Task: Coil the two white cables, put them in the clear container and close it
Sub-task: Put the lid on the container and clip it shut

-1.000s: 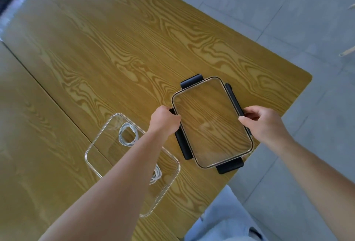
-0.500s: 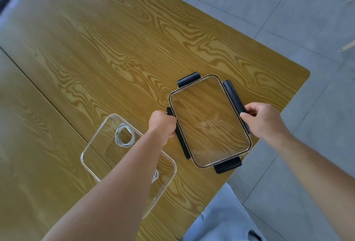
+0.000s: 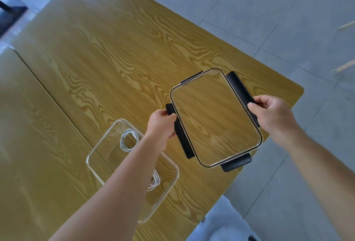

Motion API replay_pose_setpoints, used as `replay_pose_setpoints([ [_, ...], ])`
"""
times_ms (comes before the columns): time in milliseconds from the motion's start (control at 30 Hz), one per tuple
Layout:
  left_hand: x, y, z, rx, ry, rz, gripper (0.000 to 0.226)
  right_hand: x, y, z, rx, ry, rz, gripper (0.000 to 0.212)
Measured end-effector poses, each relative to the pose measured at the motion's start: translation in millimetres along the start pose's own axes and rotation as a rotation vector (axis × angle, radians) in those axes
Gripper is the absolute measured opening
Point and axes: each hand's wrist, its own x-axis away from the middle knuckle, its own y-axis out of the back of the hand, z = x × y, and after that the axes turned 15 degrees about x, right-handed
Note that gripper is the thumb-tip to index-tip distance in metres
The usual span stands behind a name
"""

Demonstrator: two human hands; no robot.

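While the clear container (image 3: pixel 172 165) stands uncovered on the wooden table (image 3: pixel 115 58) at lower centre of the frame, both hands hold its clear lid (image 3: pixel 215 119) up at centre right. The left hand (image 3: pixel 161 125) curls round the black clip (image 3: pixel 180 135) on the lid's left long edge; the right hand (image 3: pixel 272 112) grips the black clip (image 3: pixel 240 89) on its right edge. One coiled white cable (image 3: pixel 129 139) lies at the container's far end, another (image 3: pixel 154 181) nearer, partly hidden by the left forearm.
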Motion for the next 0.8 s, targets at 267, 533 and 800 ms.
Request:
replay_pose_setpoints([
  [267, 29, 54, -16, 0.279, -0.077, 0.025, 0.018, 12, -7, 48, -0.104, 0.088, 0.055, 0.017],
  [533, 56, 118, -9, 0.448, -0.139, -0.016, 0.024, 26, -46, 89, -0.111, 0.169, 0.177, 0.010],
  [800, 67, 183, 32, 0.660, -0.153, -0.180, 0.020, 50, -101, 129, -0.049, 0.217, 0.414, 0.005],
])
